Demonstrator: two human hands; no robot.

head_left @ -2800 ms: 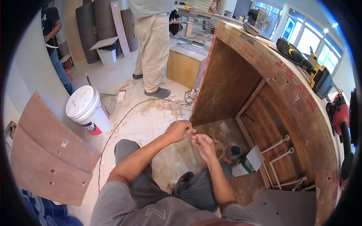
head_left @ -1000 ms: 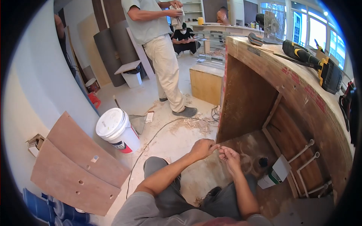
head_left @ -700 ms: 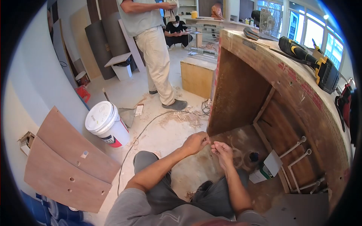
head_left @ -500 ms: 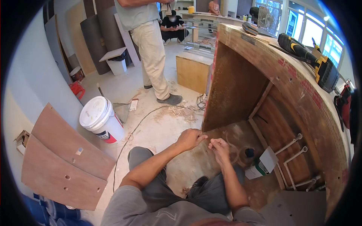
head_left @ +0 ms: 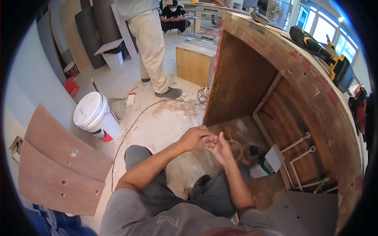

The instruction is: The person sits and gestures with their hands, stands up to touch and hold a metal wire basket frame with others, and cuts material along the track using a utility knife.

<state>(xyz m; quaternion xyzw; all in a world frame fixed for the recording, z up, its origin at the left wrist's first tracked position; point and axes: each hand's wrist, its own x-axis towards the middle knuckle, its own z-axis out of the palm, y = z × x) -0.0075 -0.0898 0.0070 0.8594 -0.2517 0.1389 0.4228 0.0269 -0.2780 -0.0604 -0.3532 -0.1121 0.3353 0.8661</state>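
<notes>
My left hand (head_left: pixel 194 138) reaches in from the left with its fingers closed together. Whatever it may be pinching is too small to make out. Close against its fingertips is my right hand (head_left: pixel 220 150), palm turned up, thumb raised apart and fingers loosely curled; I see nothing held in it. Both hands meet above my lap, in front of the open curved wooden cabinet (head_left: pixel 246 70). Inside the cabinet, to the right of my right hand, are a small dark round object (head_left: pixel 254 150) and a white-and-green box (head_left: pixel 258 170) with its flap up.
White pipes (head_left: pixel 296 142) run along the cabinet's inside. A cordless drill (head_left: pixel 340 72) lies on its top edge. Left are a lidded white bucket (head_left: pixel 91 112), curved panels (head_left: pixel 59 165) and a cable (head_left: pixel 138 118). A person (head_left: pixel 151 51) stands ahead; another (head_left: pixel 173 17) squats behind.
My hands have come together; the right hand has turned palm up and its thumb has lifted away from its fingers. The view has tipped down and shifted slightly right.
</notes>
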